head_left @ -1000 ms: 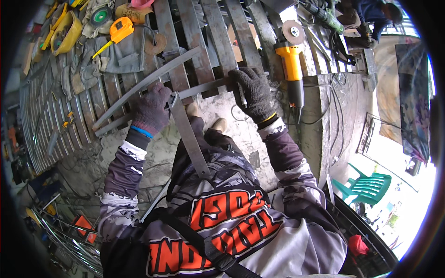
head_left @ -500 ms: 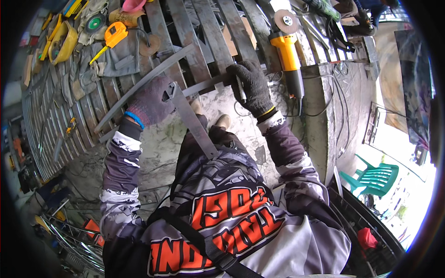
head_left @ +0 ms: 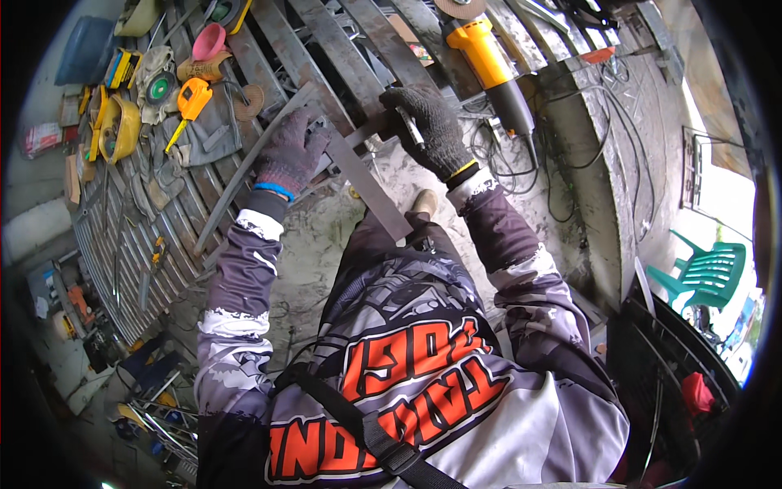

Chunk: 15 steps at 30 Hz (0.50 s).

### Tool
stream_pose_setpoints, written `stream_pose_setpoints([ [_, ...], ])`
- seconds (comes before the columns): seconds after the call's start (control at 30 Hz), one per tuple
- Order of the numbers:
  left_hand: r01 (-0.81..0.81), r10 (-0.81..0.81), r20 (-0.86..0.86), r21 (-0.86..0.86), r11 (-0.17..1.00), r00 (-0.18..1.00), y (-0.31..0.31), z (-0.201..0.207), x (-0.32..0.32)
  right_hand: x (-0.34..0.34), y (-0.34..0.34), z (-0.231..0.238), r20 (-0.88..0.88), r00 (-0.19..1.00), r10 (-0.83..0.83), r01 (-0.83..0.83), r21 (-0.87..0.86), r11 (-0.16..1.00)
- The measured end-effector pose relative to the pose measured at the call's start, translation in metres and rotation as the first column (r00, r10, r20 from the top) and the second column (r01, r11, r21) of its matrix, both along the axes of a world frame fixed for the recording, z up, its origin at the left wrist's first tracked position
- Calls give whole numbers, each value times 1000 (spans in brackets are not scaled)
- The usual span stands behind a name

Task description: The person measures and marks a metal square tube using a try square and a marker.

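My left hand (head_left: 293, 148), in a dark knit glove with a blue cuff, is closed around the corner end of a metal square (head_left: 368, 189). The square's broad flat blade slants down toward my lap. My right hand (head_left: 430, 134), in a black knit glove, has its fingers curled round a slim silver pen-like tool (head_left: 413, 129). Between the two hands runs a flat steel bar (head_left: 368, 130), and my right fingers are at its far end. A long narrow metal bar (head_left: 232, 196) lies beside my left hand on the slatted metal bench (head_left: 322, 41).
A yellow angle grinder (head_left: 489, 69) lies right of my right hand, its cord (head_left: 497, 167) looped below. At left on the bench are a yellow tape measure (head_left: 193, 99), a yellow pouch (head_left: 122, 130) and a pink cup (head_left: 209, 41). A green chair (head_left: 709, 273) stands far right.
My left hand has come nearer to my right hand, and the square has shifted right and upward with it. The view has turned, so the bench and grinder sit differently.
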<state>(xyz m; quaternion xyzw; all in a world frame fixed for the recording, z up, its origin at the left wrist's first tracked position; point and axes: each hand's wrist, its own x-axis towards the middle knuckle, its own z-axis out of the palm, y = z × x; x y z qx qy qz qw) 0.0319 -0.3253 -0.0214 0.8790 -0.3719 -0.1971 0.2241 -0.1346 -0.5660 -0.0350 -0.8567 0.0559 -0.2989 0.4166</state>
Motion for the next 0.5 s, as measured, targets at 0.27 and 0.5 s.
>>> stream_pose_setpoints([
  [0.27, 137, -100, 377, -72, 988, 921, 6, 10, -48, 0, -1, -10, -67, 998, -17, 21, 59, 998],
  [0.5, 143, -80, 352, -156, 977, 933, 4, 11, -57, 1, -7, -19, -29, 999, 26, -25, 53, 998],
])
